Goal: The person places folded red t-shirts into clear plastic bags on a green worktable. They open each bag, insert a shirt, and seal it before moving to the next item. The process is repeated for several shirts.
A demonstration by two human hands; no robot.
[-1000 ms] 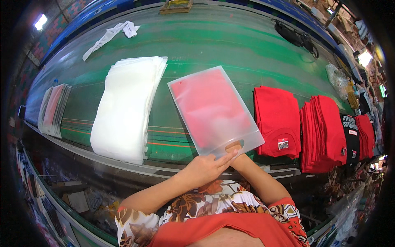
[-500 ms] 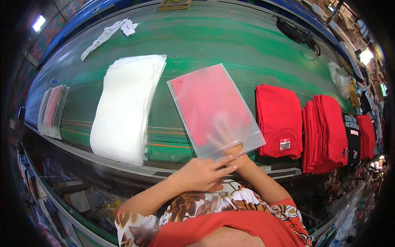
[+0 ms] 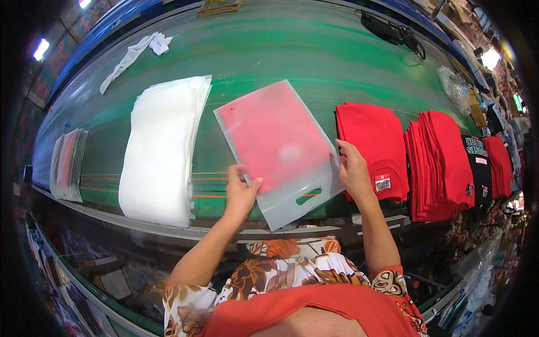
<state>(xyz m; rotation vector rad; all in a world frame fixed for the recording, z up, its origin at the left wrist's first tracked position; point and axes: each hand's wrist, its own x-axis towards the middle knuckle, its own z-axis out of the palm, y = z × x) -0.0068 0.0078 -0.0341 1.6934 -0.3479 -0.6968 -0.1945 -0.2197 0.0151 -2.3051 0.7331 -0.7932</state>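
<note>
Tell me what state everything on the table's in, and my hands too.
Frosted bag: something red inside, angled
Left hand: at the bag's left edge
Right hand: at the bag's right edge
White pile: stacked, edges uneven
Red shirts: folded, stacked
Black shirt: folded
White cloth: crumpled

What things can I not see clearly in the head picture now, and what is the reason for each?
In the head view:
Red item inside the frosted bag: the bag's cloudiness blurs its details.
Left hand and right hand: any fingertips beneath the bag are obscured by it.
Black garment: the red stack beside it covers part of it.
White pile: layers too tightly packed to count.
Brown frame-like object: picture's top edge cuts it off.
</note>
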